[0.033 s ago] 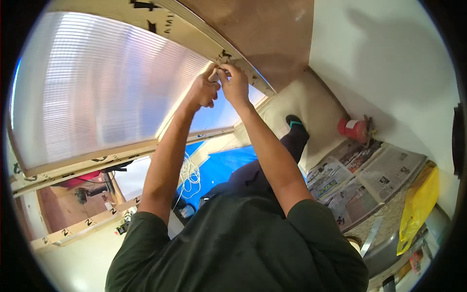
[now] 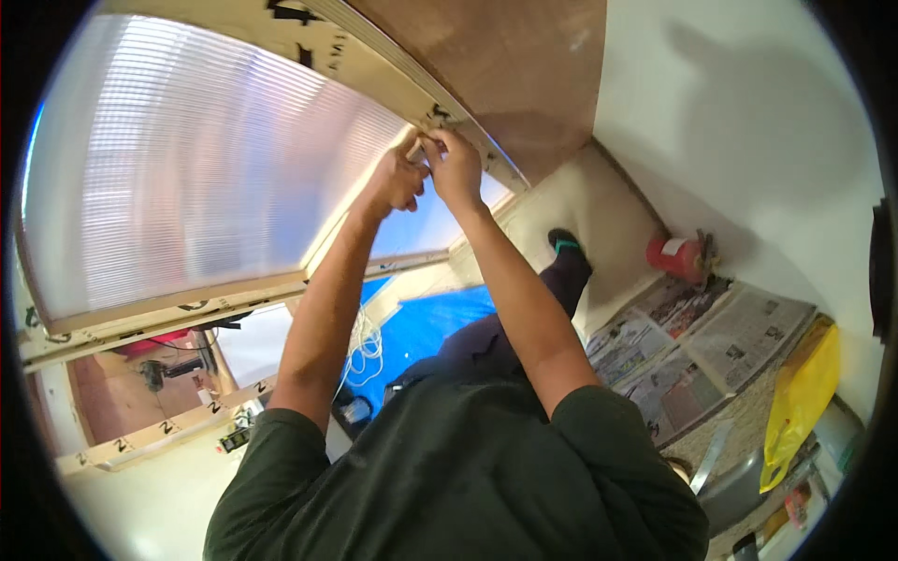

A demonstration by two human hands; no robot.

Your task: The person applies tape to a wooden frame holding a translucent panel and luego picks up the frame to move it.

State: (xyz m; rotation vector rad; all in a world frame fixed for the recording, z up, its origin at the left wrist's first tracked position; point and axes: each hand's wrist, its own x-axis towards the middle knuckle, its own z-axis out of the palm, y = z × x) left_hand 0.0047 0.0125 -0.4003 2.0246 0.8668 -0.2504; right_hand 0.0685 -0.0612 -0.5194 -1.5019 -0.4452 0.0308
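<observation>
Both arms reach up to a pale wooden frame with a ribbed translucent panel (image 2: 224, 168) set in it. My left hand (image 2: 397, 179) is closed, its fingers curled and its thumb and forefinger raised against the bar of the frame (image 2: 332, 241). Right beside it, my right hand (image 2: 456, 166) pinches at the same spot near the frame's upper beam (image 2: 393, 79). Whatever lies between the fingertips is hidden or too small to name.
Lower left, a power drill (image 2: 164, 372) lies on a wooden surface. White cord (image 2: 363, 348) hangs by a blue sheet (image 2: 426, 327). To the right are a red fire extinguisher (image 2: 678, 256), spread newspaper (image 2: 725, 346) and a yellow plastic bag (image 2: 800, 407). A white wall (image 2: 748, 112) rises behind them.
The whole view has shifted slightly. Both hands stay at the same spot on the frame with their fingers held much as before.
</observation>
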